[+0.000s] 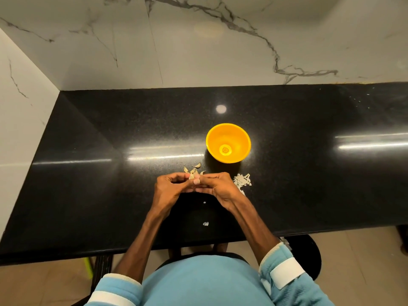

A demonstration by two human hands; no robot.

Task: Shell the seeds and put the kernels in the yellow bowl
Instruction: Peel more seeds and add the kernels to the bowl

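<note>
where the two hands meet above the near middle of the black countertop (88, 173), the left hand (174, 187) and the right hand (218, 186) both have their fingers curled inward, the tips touching each other; between those tips a small pale seed (191, 176) shows, pinched from both sides, though it is too small to tell whether its shell is whole or split; just beyond the fingertips a few loose seeds (196, 168) lie on the counter, near the pinched one; the yellow bowl (235, 134) stands upright farther back and a little to the right, apart from the hands; a small round mark sits at its bottom, and whether that is a kernel or part of the bowl cannot be told; just beside the right hand, on its outer side, lies a heap of pale shell scraps (242, 182), partly hidden by the wrist; two tiny pale fragments (205, 223) lie on the counter between the forearms; light blue sleeves with white bands (286, 272) are pushed up the arms; a white veined marble wall (198, 51) rises behind the counter.
</note>
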